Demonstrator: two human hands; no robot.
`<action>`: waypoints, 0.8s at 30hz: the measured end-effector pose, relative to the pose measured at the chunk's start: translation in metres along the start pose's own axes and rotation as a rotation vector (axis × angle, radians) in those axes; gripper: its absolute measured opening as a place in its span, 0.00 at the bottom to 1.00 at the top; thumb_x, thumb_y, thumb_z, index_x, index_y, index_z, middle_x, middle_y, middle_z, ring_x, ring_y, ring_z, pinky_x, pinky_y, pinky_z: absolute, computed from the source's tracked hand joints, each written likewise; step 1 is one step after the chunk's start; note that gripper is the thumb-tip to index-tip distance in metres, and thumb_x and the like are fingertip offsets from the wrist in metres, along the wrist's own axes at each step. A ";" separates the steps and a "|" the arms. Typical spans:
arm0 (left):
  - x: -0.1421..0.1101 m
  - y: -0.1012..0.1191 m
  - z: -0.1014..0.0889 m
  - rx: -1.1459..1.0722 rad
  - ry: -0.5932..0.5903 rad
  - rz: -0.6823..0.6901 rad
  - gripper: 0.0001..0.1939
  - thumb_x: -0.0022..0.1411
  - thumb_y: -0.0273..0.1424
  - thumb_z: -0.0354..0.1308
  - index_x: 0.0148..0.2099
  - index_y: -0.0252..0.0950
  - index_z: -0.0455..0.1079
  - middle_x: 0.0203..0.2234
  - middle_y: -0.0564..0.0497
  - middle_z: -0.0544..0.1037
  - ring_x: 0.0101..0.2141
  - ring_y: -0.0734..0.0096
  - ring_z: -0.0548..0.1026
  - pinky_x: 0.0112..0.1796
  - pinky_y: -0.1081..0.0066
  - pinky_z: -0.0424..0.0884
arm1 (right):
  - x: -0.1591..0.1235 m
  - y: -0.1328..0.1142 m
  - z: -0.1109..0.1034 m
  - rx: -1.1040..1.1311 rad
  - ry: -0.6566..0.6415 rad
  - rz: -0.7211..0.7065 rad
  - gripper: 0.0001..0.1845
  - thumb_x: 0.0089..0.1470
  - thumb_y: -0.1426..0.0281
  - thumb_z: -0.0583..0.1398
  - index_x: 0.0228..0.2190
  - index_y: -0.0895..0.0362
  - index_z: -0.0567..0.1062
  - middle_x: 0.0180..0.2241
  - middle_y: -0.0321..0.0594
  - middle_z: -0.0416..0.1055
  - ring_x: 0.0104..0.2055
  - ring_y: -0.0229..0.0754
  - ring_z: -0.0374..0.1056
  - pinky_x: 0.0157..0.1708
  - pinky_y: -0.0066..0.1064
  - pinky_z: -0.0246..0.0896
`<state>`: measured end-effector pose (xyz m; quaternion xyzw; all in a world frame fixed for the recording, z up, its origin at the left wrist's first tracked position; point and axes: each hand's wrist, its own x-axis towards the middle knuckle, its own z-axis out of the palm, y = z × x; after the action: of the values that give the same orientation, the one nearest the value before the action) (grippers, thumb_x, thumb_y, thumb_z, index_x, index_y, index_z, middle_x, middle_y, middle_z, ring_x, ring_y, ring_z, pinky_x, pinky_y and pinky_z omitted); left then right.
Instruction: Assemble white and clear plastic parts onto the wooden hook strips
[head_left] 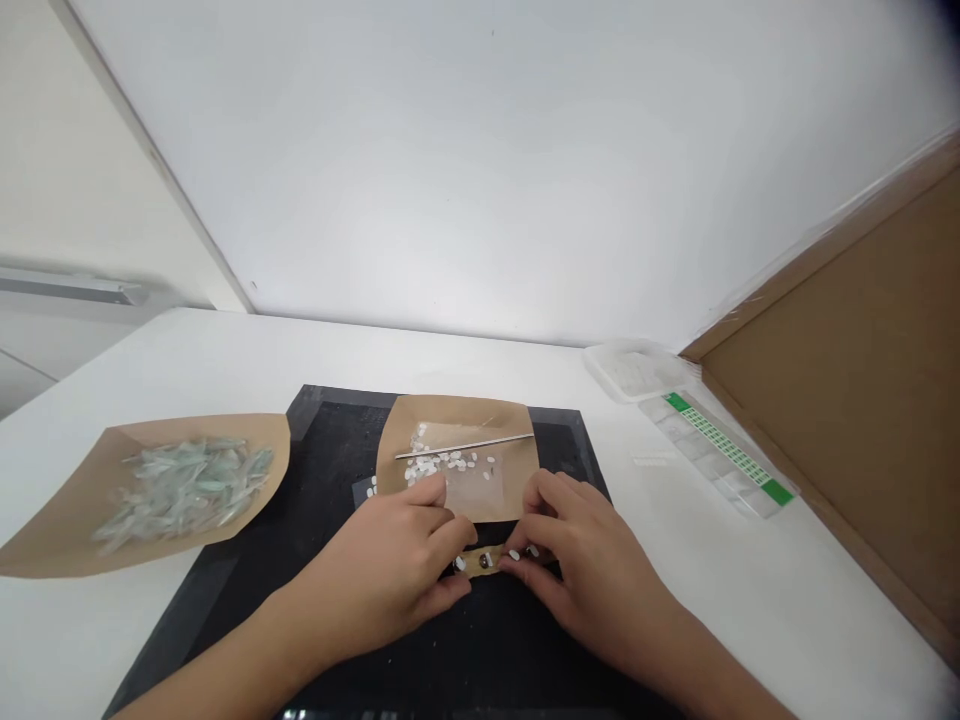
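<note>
Strip, narrow and tan, lies crosswise on the black mat, just on your side of the middle sheet of brown paper; on it sits a dark, shiny bead with a pale mark, and small white ovals show to the right of it, with another white piece at the left end; both ends run in under your fingers, so full length is hidden.

Your left hand comes in palm down from the lower left, forefinger above the strip and thumb below, a small gap between their tips; your right hand comes from the lower right, fingers curled, thumb and forefinger tips nearly together at the strip; you touch or nearly touch it on both sides, but cannot tell if either hand grips it.

On the middle sheet, a thin stick slants over loose white bits.
</note>
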<state>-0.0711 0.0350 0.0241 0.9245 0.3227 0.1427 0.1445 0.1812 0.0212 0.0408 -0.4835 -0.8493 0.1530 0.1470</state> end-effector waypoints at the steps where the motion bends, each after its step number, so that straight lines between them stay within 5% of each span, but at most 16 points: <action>1: 0.000 0.000 0.000 -0.001 0.005 0.000 0.06 0.68 0.32 0.62 0.44 0.37 0.72 0.31 0.49 0.79 0.37 0.57 0.73 0.31 0.65 0.66 | 0.000 -0.001 -0.001 0.013 -0.003 -0.001 0.05 0.57 0.71 0.70 0.32 0.51 0.80 0.38 0.38 0.70 0.39 0.45 0.67 0.38 0.38 0.60; 7: 0.002 0.000 -0.001 -0.033 0.014 -0.009 0.05 0.67 0.32 0.64 0.43 0.37 0.72 0.30 0.50 0.79 0.37 0.59 0.72 0.31 0.66 0.64 | 0.002 -0.005 -0.014 0.196 0.025 0.060 0.05 0.59 0.70 0.69 0.32 0.52 0.78 0.39 0.38 0.73 0.42 0.45 0.70 0.41 0.38 0.67; 11: 0.002 -0.003 0.000 -0.036 0.006 -0.003 0.08 0.64 0.33 0.67 0.43 0.37 0.73 0.31 0.51 0.80 0.37 0.59 0.73 0.32 0.65 0.65 | 0.003 -0.003 -0.019 0.350 0.159 0.068 0.05 0.64 0.66 0.65 0.34 0.51 0.76 0.44 0.40 0.77 0.48 0.46 0.73 0.47 0.39 0.71; 17: 0.003 0.000 -0.005 -0.077 0.148 0.112 0.22 0.60 0.50 0.69 0.42 0.37 0.73 0.31 0.49 0.78 0.33 0.59 0.69 0.32 0.63 0.65 | -0.001 -0.003 -0.015 0.559 0.201 0.014 0.03 0.65 0.68 0.64 0.36 0.52 0.76 0.44 0.41 0.81 0.52 0.46 0.76 0.51 0.39 0.73; 24: 0.007 0.012 -0.012 -0.352 0.466 0.181 0.14 0.64 0.29 0.67 0.51 0.36 0.72 0.37 0.45 0.79 0.38 0.62 0.74 0.41 0.60 0.71 | -0.002 -0.009 -0.013 0.739 -0.038 0.002 0.04 0.65 0.69 0.65 0.35 0.52 0.80 0.33 0.34 0.80 0.33 0.37 0.77 0.36 0.27 0.71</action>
<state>-0.0631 0.0324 0.0406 0.8525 0.2337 0.4172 0.2113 0.1799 0.0164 0.0559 -0.3956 -0.7390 0.4583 0.2955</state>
